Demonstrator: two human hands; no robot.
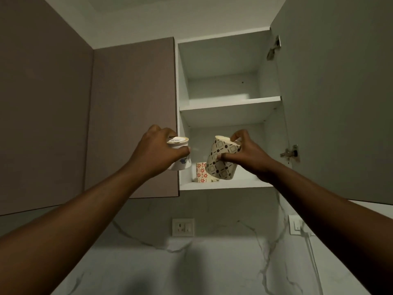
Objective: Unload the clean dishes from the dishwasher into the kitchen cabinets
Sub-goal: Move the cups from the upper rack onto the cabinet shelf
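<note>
— So, what's in each hand?
— My left hand [156, 151] grips a white cup [179, 154], base up, at frame centre. My right hand [247, 153] pinches a patterned cup [221, 161], tilted, before the open cabinet [223, 185].
— Anything shelved?
— A red-flowered cup [200, 172] stands on the bottom shelf, between them.

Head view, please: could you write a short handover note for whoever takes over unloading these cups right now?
Left hand: grips a white cup with a blue motif, bottom up, at the cabinet's left edge.
Right hand: grips a cream cup with dark square pattern, tilted, bottom up, over the lower shelf.
Done: a cream cup with red flowers stands on that shelf.
Left: set both held cups down. The dishwasher is out of view.
</note>
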